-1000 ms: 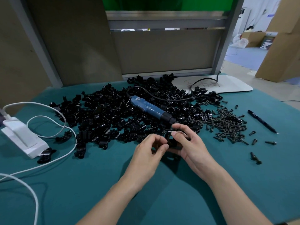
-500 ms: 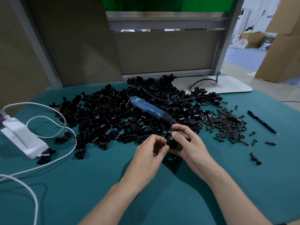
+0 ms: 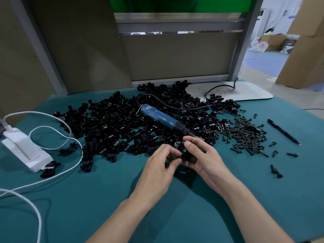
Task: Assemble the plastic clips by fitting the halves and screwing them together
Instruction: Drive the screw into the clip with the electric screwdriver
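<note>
Both hands meet over the teal table near the front of a big heap of black plastic clip halves (image 3: 112, 127). My right hand (image 3: 201, 155) curls round a black clip (image 3: 185, 154), thumb on top. My left hand (image 3: 163, 163) pinches the same clip from the left with its fingertips. The hands hide most of the clip. A blue electric screwdriver (image 3: 163, 119) lies on the heap, tip pointing at my hands. A pile of black screws (image 3: 247, 135) lies to the right.
A white power adapter (image 3: 22, 148) and white cable (image 3: 52, 172) lie at the left. A black pen (image 3: 283, 131) lies at the right, with loose screws (image 3: 276, 171) nearby. A white board (image 3: 245, 92) sits at the back right. A grey partition stands behind the table.
Both hands stayed in place over the clip. The fingers shifted slightly, my left fingertips closing in closer to the right thumb.
</note>
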`<state>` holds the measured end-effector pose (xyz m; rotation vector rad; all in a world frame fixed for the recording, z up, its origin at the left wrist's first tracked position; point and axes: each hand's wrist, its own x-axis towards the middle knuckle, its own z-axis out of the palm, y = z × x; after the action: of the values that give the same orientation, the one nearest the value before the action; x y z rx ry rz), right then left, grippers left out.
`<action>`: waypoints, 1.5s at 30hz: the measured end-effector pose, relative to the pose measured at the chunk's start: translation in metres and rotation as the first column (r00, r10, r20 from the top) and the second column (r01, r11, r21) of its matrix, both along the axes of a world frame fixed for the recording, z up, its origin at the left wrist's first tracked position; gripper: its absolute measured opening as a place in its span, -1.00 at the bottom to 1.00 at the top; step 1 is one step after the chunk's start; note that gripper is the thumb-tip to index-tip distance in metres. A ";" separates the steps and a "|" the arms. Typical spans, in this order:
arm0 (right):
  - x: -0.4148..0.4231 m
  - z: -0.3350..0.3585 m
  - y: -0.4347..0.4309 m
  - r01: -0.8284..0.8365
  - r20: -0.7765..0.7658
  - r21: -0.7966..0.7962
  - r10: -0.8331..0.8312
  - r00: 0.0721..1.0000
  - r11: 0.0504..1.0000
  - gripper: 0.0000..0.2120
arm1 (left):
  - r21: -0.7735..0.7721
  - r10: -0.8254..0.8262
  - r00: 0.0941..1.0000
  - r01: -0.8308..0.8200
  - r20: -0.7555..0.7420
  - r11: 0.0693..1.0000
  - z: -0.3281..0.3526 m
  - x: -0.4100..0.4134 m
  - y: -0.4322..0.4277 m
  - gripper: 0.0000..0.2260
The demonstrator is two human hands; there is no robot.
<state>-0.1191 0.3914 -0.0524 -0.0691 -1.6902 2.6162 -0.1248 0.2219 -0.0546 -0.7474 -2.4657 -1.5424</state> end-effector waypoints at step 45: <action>-0.010 0.002 0.028 0.347 0.062 -0.387 -0.351 0.934 0.854 -0.62 | 0.884 -0.389 0.797 -0.385 0.463 0.264 0.067 -0.111 0.029 -0.92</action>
<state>-0.1287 0.4190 -0.0501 -0.3352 -0.9988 2.6087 -0.2358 0.2512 0.0129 0.0766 -1.0052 -3.1038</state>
